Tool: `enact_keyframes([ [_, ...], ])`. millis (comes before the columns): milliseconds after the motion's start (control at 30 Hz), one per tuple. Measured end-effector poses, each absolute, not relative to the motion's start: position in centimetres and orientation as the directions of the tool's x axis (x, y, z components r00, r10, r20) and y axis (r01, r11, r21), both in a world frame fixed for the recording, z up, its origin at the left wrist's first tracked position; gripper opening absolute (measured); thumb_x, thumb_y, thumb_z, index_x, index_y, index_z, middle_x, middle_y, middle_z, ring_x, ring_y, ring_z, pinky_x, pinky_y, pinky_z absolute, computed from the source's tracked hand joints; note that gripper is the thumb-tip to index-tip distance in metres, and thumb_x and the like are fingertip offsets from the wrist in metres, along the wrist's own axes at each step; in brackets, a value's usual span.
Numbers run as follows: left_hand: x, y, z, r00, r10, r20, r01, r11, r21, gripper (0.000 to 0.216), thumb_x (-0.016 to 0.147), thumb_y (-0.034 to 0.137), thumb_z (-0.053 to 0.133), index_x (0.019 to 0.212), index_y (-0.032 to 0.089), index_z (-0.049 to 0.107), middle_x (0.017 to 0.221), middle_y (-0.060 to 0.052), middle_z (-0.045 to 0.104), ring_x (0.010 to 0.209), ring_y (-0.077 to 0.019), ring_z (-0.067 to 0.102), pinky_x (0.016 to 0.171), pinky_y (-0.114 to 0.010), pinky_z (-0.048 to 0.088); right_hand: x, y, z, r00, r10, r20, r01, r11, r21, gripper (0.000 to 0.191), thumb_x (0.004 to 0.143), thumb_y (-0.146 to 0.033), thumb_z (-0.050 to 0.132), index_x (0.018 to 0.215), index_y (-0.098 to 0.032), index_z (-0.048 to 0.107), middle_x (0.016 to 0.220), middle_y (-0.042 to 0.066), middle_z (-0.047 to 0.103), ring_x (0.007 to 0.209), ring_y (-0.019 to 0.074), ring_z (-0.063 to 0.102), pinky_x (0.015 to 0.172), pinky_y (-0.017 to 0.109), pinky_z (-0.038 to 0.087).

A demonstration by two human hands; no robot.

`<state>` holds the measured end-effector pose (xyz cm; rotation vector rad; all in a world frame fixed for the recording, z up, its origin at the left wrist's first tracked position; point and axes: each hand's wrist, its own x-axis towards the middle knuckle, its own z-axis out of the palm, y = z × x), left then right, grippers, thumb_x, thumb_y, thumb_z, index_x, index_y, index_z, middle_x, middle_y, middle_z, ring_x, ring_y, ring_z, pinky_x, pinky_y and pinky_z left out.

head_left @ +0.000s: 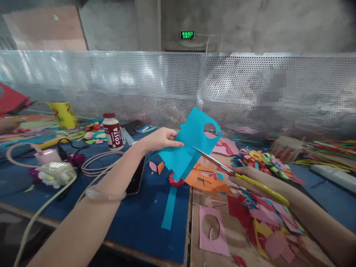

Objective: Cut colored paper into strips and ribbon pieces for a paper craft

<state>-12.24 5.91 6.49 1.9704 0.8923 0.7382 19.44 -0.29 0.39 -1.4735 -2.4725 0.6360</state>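
Note:
My left hand (164, 140) pinches a sheet of bright blue paper (185, 148) by its left edge, holding it above the table. A round hole and a slit show near the paper's upper right corner. My right hand (247, 176) grips a pair of scissors (261, 190) with yellow handles. Their metal blades point left, and the tip lies over or against the paper's right part; I cannot tell whether they are cutting. Below the sheet are a small red paper piece (176, 179) and a blue strip (169, 209).
Paper scraps (274, 222) cover the right side, beside a pink sheet with a hole (204, 241). A Costa bottle (112, 131), phone (139, 176), chargers and cables (57, 174) stand left. Behind runs a perforated metal screen (167, 81). Another person's hand (9, 125) is far left.

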Motion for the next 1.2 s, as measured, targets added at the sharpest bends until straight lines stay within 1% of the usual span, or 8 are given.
enact_keyframes([
  [267,-12.3,6.0,6.4,0.589,0.796,0.141,0.3,-0.378,0.876,0.026,0.067,0.034,0.069,0.088,0.019,0.067,0.09,-0.003,0.07,0.078,-0.0174,0.064,0.067,-0.026,0.052,19.5,-0.3,0.3,-0.507,0.861,-0.034,0.779,0.441,-0.445,0.031,0.087,-0.04,0.037,0.069,-0.017,0.05,0.066,0.001,0.054,0.062,0.0142,0.048,0.059,0.026,0.034],
  [467,-12.3,6.0,6.4,0.591,0.794,0.142,0.296,-0.377,0.878,0.025,0.067,0.033,0.069,0.088,0.02,0.067,0.09,-0.003,0.07,0.079,-0.0175,0.064,0.067,-0.026,0.052,19.3,-0.3,0.5,-0.488,0.873,-0.03,0.798,0.431,-0.421,0.031,0.085,-0.042,0.04,0.068,-0.017,0.048,0.066,0.0,0.051,0.061,0.0128,0.045,0.056,0.025,0.032],
  [667,-12.4,6.2,6.4,0.605,0.781,0.155,0.293,-0.4,0.869,0.023,0.068,0.034,0.069,0.085,0.018,0.067,0.092,-0.003,0.07,0.079,-0.0169,0.064,0.065,-0.024,0.052,19.2,-0.3,0.5,-0.492,0.869,-0.046,0.796,0.428,-0.429,0.034,0.086,-0.042,0.038,0.068,-0.016,0.051,0.065,0.001,0.054,0.061,0.013,0.047,0.056,0.025,0.032],
  [833,-12.3,6.3,6.4,0.617,0.776,0.128,0.282,-0.37,0.885,0.029,0.069,0.032,0.068,0.095,0.018,0.066,0.095,-0.004,0.069,0.084,-0.0186,0.064,0.072,-0.029,0.053,19.5,0.2,-0.1,-0.469,0.883,-0.036,0.814,0.416,-0.406,0.037,0.085,-0.046,0.039,0.069,-0.016,0.053,0.065,0.001,0.055,0.058,0.0123,0.047,0.053,0.024,0.032],
  [967,-12.9,6.4,6.4,0.618,0.774,0.135,0.242,-0.351,0.905,0.037,0.07,0.031,0.067,0.105,0.02,0.063,0.101,-0.005,0.068,0.09,-0.0203,0.064,0.077,-0.032,0.052,19.9,0.0,0.4,-0.464,0.883,-0.07,0.779,0.369,-0.506,0.034,0.081,-0.047,0.043,0.075,-0.016,0.055,0.066,0.001,0.057,0.058,0.0125,0.049,0.051,0.023,0.032],
  [1067,-13.9,6.9,6.4,0.561,0.816,0.141,0.213,-0.307,0.928,0.042,0.07,0.032,0.068,0.109,0.02,0.06,0.101,-0.006,0.068,0.089,-0.0216,0.064,0.076,-0.034,0.053,20.5,0.3,0.7,-0.396,0.912,-0.11,0.785,0.274,-0.556,0.028,0.075,-0.041,0.05,0.081,-0.015,0.059,0.066,0.001,0.059,0.056,0.013,0.051,0.05,0.023,0.033],
  [1133,-14.4,7.3,6.4,0.51,0.849,0.138,0.191,-0.268,0.944,0.045,0.069,0.033,0.069,0.11,0.019,0.06,0.101,-0.007,0.068,0.088,-0.0227,0.065,0.076,-0.036,0.053,21.0,1.0,0.2,-0.304,0.951,-0.061,0.82,0.228,-0.525,0.025,0.072,-0.037,0.051,0.078,-0.015,0.061,0.067,0.002,0.061,0.057,0.0145,0.053,0.051,0.023,0.035],
  [1200,-14.6,7.5,6.3,0.476,0.869,0.137,0.157,-0.237,0.959,0.046,0.068,0.034,0.069,0.11,0.018,0.06,0.101,-0.008,0.068,0.088,-0.0237,0.064,0.076,-0.038,0.053,21.5,1.9,-0.8,-0.198,0.98,0.031,0.884,0.192,-0.427,0.022,0.072,-0.033,0.047,0.07,-0.016,0.06,0.07,0.004,0.063,0.063,0.0171,0.056,0.053,0.024,0.035],
])
